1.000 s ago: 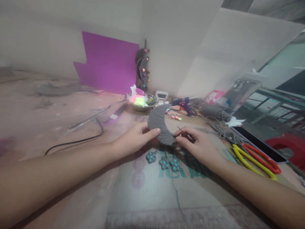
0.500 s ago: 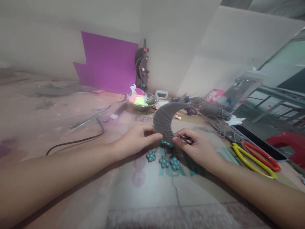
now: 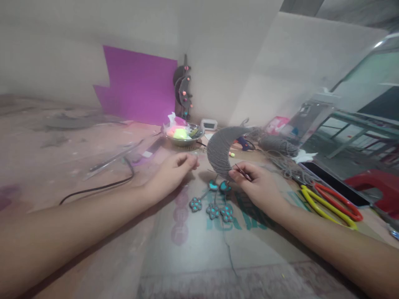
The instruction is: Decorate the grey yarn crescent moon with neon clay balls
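Nearest me, between the two forearms, a thin cord (image 3: 230, 257) runs along the tabletop (image 3: 177, 270), and just below the right hand (image 3: 257, 182) lie three grey flowers (image 3: 213, 211) with turquoise spots. Above these, two turquoise-faced pieces (image 3: 225, 187) hang close under the fingertips. I see the right hand pinching the lower end of a grey crescent (image 3: 220, 153) between thumb and fingers, with a slim dark stick (image 3: 242, 172) also in its grip; the crescent rises up and away from that pinch. The left hand (image 3: 171, 172) is beside it but apart, fingers curled in and thumb close; I can't tell whether it pinches a thread. I judge the crescent light and fairly stiff, its yarn wrapping grippy rather than slippery; I'd hold it by the broad middle, since the narrow tips look easier to bend. The dangling pieces under the right hand could tangle. To that hand's right, I note yellow handles (image 3: 327, 211), red handles (image 3: 338, 201) and a phone (image 3: 336, 185); beyond it, loose yarn (image 3: 288, 166) might snag. Past the crescent are a blue glue gun (image 3: 245, 143) partly hidden by it, and a bowl (image 3: 183, 142) beyond the left hand. Farthest, a purple sheet (image 3: 140, 87) leans against the wall.
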`<control>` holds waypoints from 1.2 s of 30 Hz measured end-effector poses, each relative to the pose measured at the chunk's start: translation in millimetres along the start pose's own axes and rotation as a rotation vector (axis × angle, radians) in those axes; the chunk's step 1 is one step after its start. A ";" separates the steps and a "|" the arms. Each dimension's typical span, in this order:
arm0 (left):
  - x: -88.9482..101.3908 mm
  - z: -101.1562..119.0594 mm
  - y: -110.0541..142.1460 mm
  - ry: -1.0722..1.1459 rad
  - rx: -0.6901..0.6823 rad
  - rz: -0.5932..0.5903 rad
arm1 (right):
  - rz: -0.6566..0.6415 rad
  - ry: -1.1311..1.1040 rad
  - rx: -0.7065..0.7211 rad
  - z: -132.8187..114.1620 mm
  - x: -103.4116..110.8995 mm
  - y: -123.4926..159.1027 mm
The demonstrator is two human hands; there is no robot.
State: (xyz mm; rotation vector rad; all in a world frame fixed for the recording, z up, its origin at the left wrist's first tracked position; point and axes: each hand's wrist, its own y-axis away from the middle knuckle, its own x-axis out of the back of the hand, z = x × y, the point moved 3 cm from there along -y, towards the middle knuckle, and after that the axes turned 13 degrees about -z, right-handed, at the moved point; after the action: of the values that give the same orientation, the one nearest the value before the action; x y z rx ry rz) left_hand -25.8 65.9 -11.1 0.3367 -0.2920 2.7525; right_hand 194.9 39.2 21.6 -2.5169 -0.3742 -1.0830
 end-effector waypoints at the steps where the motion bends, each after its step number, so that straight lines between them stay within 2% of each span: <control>1: -1.8 2.0 0.4 -0.045 -0.013 -0.040 | -0.010 -0.002 0.007 -0.3 -1.0 0.4; 4: -6.0 9.7 2.6 -0.139 -0.093 -0.117 | -0.031 0.003 0.038 -2.1 -3.0 1.7; 9: -5.5 18.3 6.8 -0.160 -0.149 -0.094 | -0.039 0.026 0.075 -1.5 -4.5 2.9; 18: -8.2 18.1 6.1 -0.190 -0.033 -0.128 | -0.059 0.055 0.090 0.4 -6.3 4.1; 23: -6.2 18.0 6.3 -0.173 -0.002 -0.084 | -0.031 -0.003 0.023 3.8 -3.8 0.7; 26: -2.6 24.2 9.6 -0.044 0.005 -0.036 | -0.009 -0.040 -0.017 8.4 -3.1 -2.7; 28: -0.2 31.6 10.8 0.116 -0.029 -0.049 | 0.003 -0.060 -0.038 11.3 -3.0 -4.4; 31: 5.3 47.0 9.4 0.289 -0.153 -0.155 | 0.015 -0.066 -0.057 13.7 -2.8 -5.8; 33: 13.3 58.4 7.6 0.299 -0.228 -0.201 | 0.015 -0.055 -0.068 14.0 -2.8 -6.2; 36: 32.7 75.9 5.9 0.234 -0.270 -0.164 | 0.020 -0.057 -0.058 13.7 -2.8 -6.3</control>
State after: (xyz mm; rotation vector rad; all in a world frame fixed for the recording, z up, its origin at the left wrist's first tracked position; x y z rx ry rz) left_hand -42.9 52.4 68.9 -0.0307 -0.5394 2.5179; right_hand 199.4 50.6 12.3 -2.6008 -0.3366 -1.0308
